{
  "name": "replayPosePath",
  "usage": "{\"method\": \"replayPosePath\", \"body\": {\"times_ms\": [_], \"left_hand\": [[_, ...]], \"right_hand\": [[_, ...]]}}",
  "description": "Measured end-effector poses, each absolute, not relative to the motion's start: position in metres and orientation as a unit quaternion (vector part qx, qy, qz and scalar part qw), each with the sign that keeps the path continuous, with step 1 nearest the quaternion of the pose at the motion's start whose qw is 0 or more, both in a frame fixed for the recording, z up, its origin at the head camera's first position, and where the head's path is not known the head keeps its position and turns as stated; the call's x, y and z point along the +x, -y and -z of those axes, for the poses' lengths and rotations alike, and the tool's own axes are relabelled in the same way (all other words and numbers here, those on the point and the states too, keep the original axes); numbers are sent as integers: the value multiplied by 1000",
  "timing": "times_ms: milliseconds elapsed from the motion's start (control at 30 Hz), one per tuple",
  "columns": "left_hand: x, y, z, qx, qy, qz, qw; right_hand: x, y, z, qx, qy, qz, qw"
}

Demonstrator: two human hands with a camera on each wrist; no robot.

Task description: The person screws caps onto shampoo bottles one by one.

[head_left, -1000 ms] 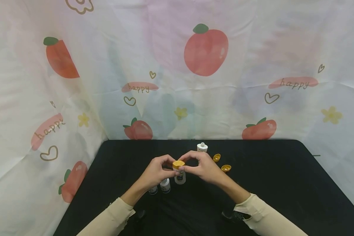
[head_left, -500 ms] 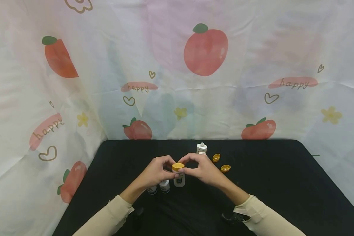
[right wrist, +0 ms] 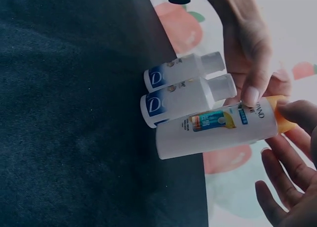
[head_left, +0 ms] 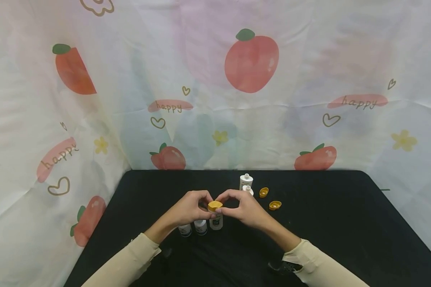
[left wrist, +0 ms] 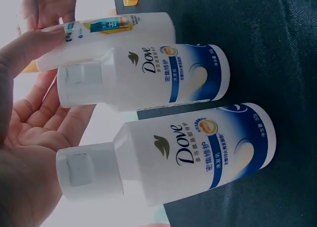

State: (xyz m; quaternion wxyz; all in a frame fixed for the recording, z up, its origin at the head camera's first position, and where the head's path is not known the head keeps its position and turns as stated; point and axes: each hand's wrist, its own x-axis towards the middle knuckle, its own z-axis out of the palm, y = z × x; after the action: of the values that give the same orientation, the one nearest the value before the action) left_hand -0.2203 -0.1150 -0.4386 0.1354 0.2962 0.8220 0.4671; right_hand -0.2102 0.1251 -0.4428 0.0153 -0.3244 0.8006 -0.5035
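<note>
A white shampoo bottle (right wrist: 213,130) with a yellow cap (head_left: 215,205) stands between my two hands. My left hand (head_left: 187,208) grips it just below the cap, its thumb on the upper label in the right wrist view. The yellow cap is pinched by my right hand (head_left: 247,208), whose thumb (right wrist: 297,110) presses its side. Two white-capped Dove bottles, one nearer (left wrist: 193,157) and one farther (left wrist: 163,78), stand upright close to my left hand. Whether the held bottle's base touches the table cannot be made out.
Two white bottles with bare necks, one behind (head_left: 246,180) and one in front (head_left: 248,190), stand beyond my right hand. To their right lie two loose yellow caps (head_left: 263,192). A printed cloth (head_left: 273,131) hangs behind the black table (head_left: 327,223).
Both hands and the held bottle have shifted slightly left and towards me. The front bare-necked bottle behind my right hand shows more. The Dove bottles and loose caps stay put.
</note>
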Motion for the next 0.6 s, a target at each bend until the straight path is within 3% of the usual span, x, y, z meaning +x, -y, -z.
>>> {"method": "replayPosePath", "body": {"times_ms": [600], "left_hand": [[-224,106,442,307,-848,-411,136]], "right_hand": [[-207,-131,449,-319,-812,489,23]]}}
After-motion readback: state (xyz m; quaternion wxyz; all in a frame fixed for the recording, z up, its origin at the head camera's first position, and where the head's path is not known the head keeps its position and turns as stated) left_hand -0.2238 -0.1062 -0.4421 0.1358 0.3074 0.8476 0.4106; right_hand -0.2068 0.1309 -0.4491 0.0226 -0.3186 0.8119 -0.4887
